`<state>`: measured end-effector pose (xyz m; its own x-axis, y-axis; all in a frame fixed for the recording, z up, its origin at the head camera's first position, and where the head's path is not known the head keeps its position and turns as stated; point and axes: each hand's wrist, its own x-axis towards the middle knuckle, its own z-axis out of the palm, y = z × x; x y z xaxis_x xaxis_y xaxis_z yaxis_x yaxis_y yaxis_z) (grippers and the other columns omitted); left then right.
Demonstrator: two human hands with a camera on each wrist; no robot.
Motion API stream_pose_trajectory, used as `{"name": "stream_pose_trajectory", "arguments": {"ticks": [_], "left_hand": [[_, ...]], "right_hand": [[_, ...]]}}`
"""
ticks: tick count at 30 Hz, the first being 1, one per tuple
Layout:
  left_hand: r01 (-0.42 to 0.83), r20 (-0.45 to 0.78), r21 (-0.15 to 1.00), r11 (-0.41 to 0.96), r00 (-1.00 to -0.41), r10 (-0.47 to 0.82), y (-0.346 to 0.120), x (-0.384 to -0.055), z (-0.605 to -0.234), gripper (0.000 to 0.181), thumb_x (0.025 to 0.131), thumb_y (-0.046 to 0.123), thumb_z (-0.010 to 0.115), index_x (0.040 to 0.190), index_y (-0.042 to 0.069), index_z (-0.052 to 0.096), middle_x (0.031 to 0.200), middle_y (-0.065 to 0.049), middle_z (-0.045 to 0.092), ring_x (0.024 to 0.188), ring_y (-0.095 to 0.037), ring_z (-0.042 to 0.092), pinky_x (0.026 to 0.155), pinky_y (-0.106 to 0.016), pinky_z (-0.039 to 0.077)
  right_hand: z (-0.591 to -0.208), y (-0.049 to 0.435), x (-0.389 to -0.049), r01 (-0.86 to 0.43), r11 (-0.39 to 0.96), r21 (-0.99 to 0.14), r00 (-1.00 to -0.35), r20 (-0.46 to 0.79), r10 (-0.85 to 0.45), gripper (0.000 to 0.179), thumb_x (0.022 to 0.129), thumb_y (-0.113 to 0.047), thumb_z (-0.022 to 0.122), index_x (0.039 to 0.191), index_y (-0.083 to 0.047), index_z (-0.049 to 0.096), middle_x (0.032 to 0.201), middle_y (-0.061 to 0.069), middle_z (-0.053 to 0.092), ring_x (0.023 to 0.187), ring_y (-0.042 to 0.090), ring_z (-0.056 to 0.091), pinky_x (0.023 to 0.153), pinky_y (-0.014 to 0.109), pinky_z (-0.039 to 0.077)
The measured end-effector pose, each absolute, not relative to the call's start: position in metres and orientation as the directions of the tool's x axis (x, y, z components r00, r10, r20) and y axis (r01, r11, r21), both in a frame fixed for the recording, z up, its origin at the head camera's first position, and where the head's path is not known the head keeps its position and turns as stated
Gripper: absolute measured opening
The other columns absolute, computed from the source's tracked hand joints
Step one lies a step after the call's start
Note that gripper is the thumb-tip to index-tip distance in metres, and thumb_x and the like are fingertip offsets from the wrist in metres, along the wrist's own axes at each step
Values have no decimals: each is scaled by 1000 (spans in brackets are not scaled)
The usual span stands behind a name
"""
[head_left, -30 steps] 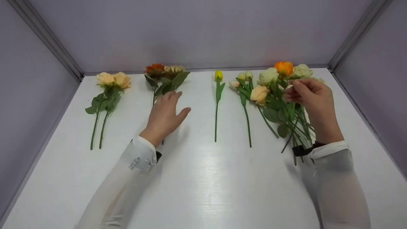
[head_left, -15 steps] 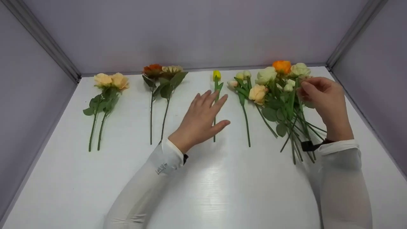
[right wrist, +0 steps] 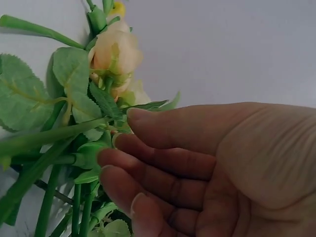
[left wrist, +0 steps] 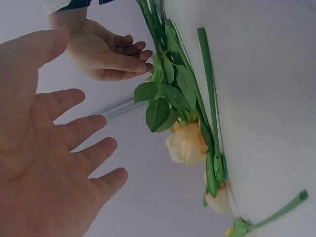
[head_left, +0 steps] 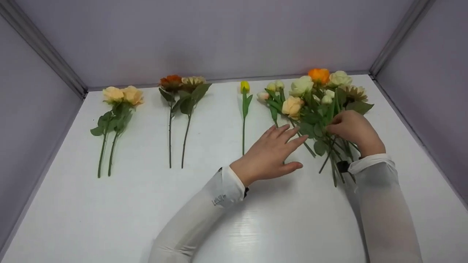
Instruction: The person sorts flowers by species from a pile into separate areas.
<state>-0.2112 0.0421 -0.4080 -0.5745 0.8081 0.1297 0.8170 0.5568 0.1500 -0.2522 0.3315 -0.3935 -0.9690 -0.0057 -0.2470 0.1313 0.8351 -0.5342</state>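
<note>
My left hand [head_left: 270,155] hovers over the table with its fingers spread, holding nothing. Its fingertips overlap the stem of the pale tulip sprig [head_left: 273,104] in the head view. At the pile's front right, my right hand [head_left: 356,131] reaches in among crossing stems. In the right wrist view its fingers curve loosely, with thumb and index slightly apart beside a green stem [right wrist: 54,138]. The pile holds a peach rose [head_left: 292,107], an orange flower [head_left: 319,76], whitish roses [head_left: 301,86] and a beige daisy-like flower [head_left: 355,93].
To the left of the pile lies a single yellow tulip [head_left: 244,87]. Farther left are a rust-coloured flower [head_left: 170,82] beside a beige flower [head_left: 193,81], then two peach roses [head_left: 122,95]. Grey panels [head_left: 219,36] wall the white table [head_left: 128,219] behind and at both sides.
The left hand has swept right, from over the rust and beige flowers, past the yellow tulip, to the pale tulips. The right hand has dropped from the blooms to the stems.
</note>
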Motion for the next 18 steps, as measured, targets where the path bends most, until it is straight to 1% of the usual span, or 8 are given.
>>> {"name": "stream_pose_trajectory", "arguments": {"ticks": [3, 6, 8, 13, 18], "left_hand": [[825, 96, 155, 543, -560, 823, 51, -207, -411, 68, 105, 51, 52, 163, 25, 28, 167, -5, 27, 154, -26, 19, 125, -47, 13], [831, 74, 160, 533, -549, 833, 57, -206, -413, 65, 105, 48, 52, 163, 25, 31, 166, -4, 29, 154, -26, 21, 125, -46, 14], [832, 63, 166, 530, -545, 836, 60, -206, -416, 64, 105, 47, 53, 162, 24, 33, 166, -4, 31, 153, -26, 22, 124, -45, 15], [822, 41, 182, 540, -555, 831, 60, -208, -423, 62, 105, 46, 53, 161, 24, 36, 165, -3, 32, 153, -26, 24, 124, -45, 17], [818, 36, 190, 544, -559, 828, 58, -210, -426, 62, 106, 47, 53, 161, 24, 36, 165, -4, 32, 153, -26, 24, 124, -45, 17]], "right_hand": [[-398, 330, -253, 146, 849, -508, -963, -271, 3, 38, 98, -33, 68, 109, 3, 73, 92, 17, 71, 80, 32, 63, 66, 44, 53], [-400, 329, -254, 149, 860, -488, -958, -285, 5, 35, 97, -34, 69, 97, 1, 74, 77, 13, 68, 70, 28, 61, 60, 41, 51], [-402, 329, -255, 152, 865, -478, -956, -293, 7, 35, 96, -35, 70, 91, 1, 73, 72, 10, 65, 66, 26, 60, 57, 39, 50], [-405, 329, -257, 182, 858, -480, -949, -314, 26, 38, 93, -39, 73, 82, -3, 69, 66, 7, 63, 61, 24, 59, 55, 37, 49], [-407, 330, -259, 197, 850, -489, -944, -327, 30, 37, 93, -39, 73, 79, -5, 66, 62, 4, 59, 59, 23, 58, 54, 37, 48]]}}
